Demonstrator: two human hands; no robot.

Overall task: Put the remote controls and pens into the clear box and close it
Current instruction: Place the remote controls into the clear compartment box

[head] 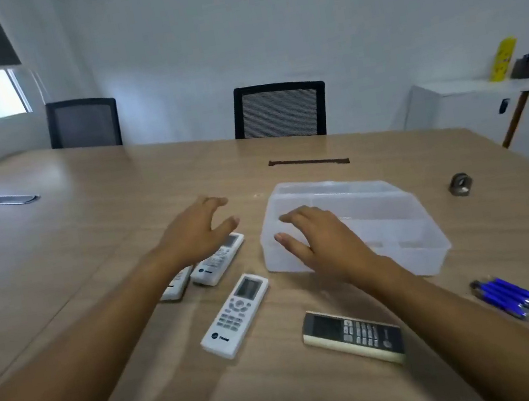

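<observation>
A clear plastic box (393,211) with its lid on stands on the wooden table (121,223). My right hand (321,240) rests on its near left corner, fingers spread. My left hand (195,232) hovers open above two white remotes: one (218,259) partly under it, another (176,283) mostly hidden by my wrist. A third white remote (236,315) lies nearer to me. A black remote (353,335) with a cream edge lies in front of the box. Several blue pens (507,295) lie together at the right.
A metal nut-like object (460,183) sits right of the box. A dark cable slot (309,162) and a metal cable cover (9,200) are set in the table. Two black mesh chairs (280,111) stand at the far side, a white cabinet (484,110) at the right.
</observation>
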